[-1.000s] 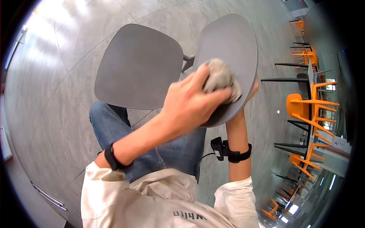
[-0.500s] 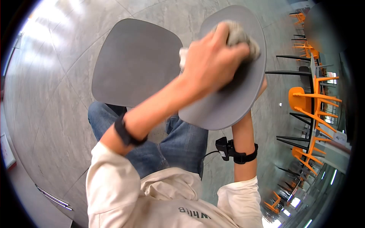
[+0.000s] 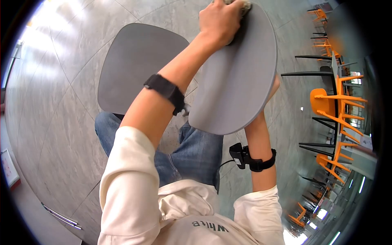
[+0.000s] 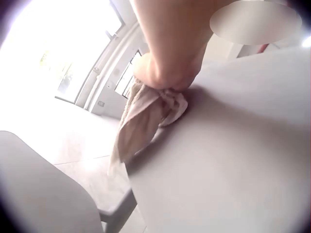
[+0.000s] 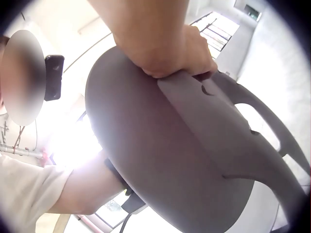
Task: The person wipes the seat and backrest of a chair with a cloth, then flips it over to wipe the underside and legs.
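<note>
A grey chair is tilted in front of the person, its curved seat (image 3: 249, 77) raised on the right and a flatter grey panel (image 3: 134, 69) of it to the left. The left hand (image 3: 220, 22) grips a bunched beige cloth (image 4: 141, 116) and presses it on the seat's far edge, where part of the cloth hangs over. Behind the seat, the right hand (image 5: 187, 56) grips the chair's frame (image 5: 214, 121) on the underside, near the legs. In the head view the seat hides most of that hand.
The person's jeans-clad legs (image 3: 200, 151) are below the chair, over a grey tiled floor (image 3: 53, 122). Along the right side, orange chairs (image 3: 322, 102) hang upturned on tables. A black wrist camera (image 3: 238, 156) sits on the right forearm with a cable.
The left hand has slid the cloth from the near middle of the seat up to its far edge. The right hand stays behind the seat, which has shifted and tilted slightly.
</note>
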A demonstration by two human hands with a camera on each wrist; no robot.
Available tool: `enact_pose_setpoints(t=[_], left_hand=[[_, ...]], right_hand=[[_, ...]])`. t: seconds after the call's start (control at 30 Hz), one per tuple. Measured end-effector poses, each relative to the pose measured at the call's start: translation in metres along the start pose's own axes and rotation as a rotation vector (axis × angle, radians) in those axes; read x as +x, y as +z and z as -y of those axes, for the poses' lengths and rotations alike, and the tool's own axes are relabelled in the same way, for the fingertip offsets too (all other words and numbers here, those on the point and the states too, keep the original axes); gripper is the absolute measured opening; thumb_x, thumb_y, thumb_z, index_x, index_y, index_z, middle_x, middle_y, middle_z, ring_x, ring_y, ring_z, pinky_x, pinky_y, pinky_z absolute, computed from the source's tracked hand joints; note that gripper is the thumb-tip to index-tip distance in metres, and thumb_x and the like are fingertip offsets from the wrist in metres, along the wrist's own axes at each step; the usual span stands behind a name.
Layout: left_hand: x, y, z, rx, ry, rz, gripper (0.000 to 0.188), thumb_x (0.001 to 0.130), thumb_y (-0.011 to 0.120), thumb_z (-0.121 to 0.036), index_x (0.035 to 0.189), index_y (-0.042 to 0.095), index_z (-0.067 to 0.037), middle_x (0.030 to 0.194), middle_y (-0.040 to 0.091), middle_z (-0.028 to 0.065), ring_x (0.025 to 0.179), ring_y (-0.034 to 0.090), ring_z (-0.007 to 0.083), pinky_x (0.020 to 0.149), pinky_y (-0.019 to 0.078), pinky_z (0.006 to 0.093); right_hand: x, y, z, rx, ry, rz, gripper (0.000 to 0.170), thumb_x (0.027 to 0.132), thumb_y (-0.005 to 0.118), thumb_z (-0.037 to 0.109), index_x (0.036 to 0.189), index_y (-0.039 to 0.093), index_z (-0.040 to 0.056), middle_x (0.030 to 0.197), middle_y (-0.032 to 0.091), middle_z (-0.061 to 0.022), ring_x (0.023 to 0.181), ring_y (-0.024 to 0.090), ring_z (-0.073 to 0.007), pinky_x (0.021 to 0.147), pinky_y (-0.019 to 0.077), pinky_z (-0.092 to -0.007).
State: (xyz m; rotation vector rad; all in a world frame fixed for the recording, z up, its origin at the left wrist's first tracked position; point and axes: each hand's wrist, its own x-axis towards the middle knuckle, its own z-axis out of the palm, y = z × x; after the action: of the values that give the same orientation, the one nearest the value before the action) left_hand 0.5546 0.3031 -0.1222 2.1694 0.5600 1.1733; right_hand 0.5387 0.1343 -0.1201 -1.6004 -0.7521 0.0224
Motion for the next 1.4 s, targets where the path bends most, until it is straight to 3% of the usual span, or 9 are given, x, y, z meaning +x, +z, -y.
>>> enact_pose_setpoints(t=[0.1,0.2,0.4,0.57,0.63,0.87,1.0,1.2,1.4], left_hand=[[-0.020,0.018,0.017,0.206,-0.098,-0.020,0.014,0.089,0.060,-0.020,0.099,0.069,-0.023,0.098,0.055,0.0161,0.077,0.066,0.0330,0.058,0.0534,0.0423],[-0.052,0.013,0.027,0.184,-0.100,0.028,0.015,0.095,0.057,-0.032,0.101,0.066,-0.023,0.098,0.056,0.0180,0.070,0.065,0.0398,0.059,0.0530,0.0473],[-0.153,-0.014,0.053,0.120,-0.278,0.284,0.008,0.092,0.061,-0.025,0.096,0.065,-0.018,0.098,0.054,0.0188,0.068,0.064,0.0414,0.059,0.0525,0.0490],[-0.204,-0.093,-0.016,-0.013,-0.141,0.219,0.029,0.079,0.072,-0.010,0.105,0.071,-0.024,0.091,0.052,0.0123,0.068,0.063,0.0322,0.053,0.0520,0.0405],[-0.197,-0.105,-0.033,-0.068,-0.045,0.170,0.031,0.076,0.073,-0.012,0.105,0.072,-0.025,0.092,0.054,0.0093,0.070,0.064,0.0259,0.051,0.0512,0.0356],[-0.089,-0.046,-0.026,-0.040,0.159,-0.034,0.030,0.078,0.070,-0.010,0.105,0.072,-0.024,0.088,0.051,0.0128,0.062,0.059,0.0295,0.053,0.0502,0.0384],[-0.048,0.012,0.031,0.133,-0.090,0.025,0.018,0.090,0.063,-0.023,0.106,0.070,-0.025,0.098,0.055,0.0147,0.070,0.064,0.0365,0.061,0.0530,0.0448],[-0.106,0.016,0.079,0.179,-0.341,0.275,0.017,0.091,0.063,-0.029,0.107,0.068,-0.025,0.103,0.056,0.0141,0.071,0.065,0.0392,0.063,0.0547,0.0453],[-0.088,0.005,0.039,0.038,-0.100,0.009,0.018,0.086,0.069,-0.020,0.103,0.072,-0.025,0.095,0.055,0.0090,0.065,0.063,0.0323,0.058,0.0532,0.0406]], right_hand=[[0.001,-0.001,-0.003,-0.181,-0.138,0.001,0.010,0.095,0.053,0.005,0.099,0.061,-0.0005,0.089,0.062,-0.0018,0.078,0.060,-0.0087,0.067,0.0507,-0.0237],[0.000,0.002,0.001,-0.073,-0.065,-0.015,0.010,0.095,0.054,0.006,0.099,0.061,-0.0008,0.088,0.063,-0.0019,0.080,0.061,-0.0091,0.068,0.0508,-0.0244],[0.002,-0.005,-0.008,-0.244,-0.242,0.031,0.012,0.092,0.060,0.011,0.097,0.061,-0.0007,0.086,0.062,-0.0029,0.078,0.060,-0.0102,0.067,0.0488,-0.0258],[-0.001,0.000,0.000,-0.151,-0.154,-0.022,0.015,0.090,0.062,0.014,0.095,0.060,-0.0005,0.084,0.062,-0.0036,0.078,0.060,-0.0111,0.067,0.0485,-0.0258],[-0.001,0.000,-0.002,-0.054,-0.075,-0.030,0.015,0.090,0.062,0.014,0.095,0.060,-0.0008,0.085,0.062,-0.0037,0.079,0.060,-0.0115,0.068,0.0493,-0.0259],[0.001,0.007,-0.003,0.289,0.059,-0.021,0.012,0.095,0.053,0.007,0.100,0.060,-0.0024,0.093,0.063,-0.0042,0.083,0.061,-0.0105,0.071,0.0529,-0.0261],[-0.001,-0.004,-0.008,-0.129,-0.073,-0.012,0.014,0.094,0.056,0.009,0.100,0.060,-0.0033,0.090,0.061,-0.0039,0.081,0.060,-0.0106,0.069,0.0510,-0.0259],[-0.004,-0.011,-0.011,-0.316,-0.198,0.032,0.022,0.090,0.065,0.016,0.096,0.059,-0.0043,0.088,0.061,-0.0060,0.080,0.061,-0.0124,0.066,0.0496,-0.0266],[-0.006,-0.012,-0.016,-0.269,-0.168,-0.011,0.025,0.089,0.065,0.018,0.095,0.058,-0.0053,0.088,0.061,-0.0078,0.079,0.062,-0.0146,0.066,0.0501,-0.0286]])
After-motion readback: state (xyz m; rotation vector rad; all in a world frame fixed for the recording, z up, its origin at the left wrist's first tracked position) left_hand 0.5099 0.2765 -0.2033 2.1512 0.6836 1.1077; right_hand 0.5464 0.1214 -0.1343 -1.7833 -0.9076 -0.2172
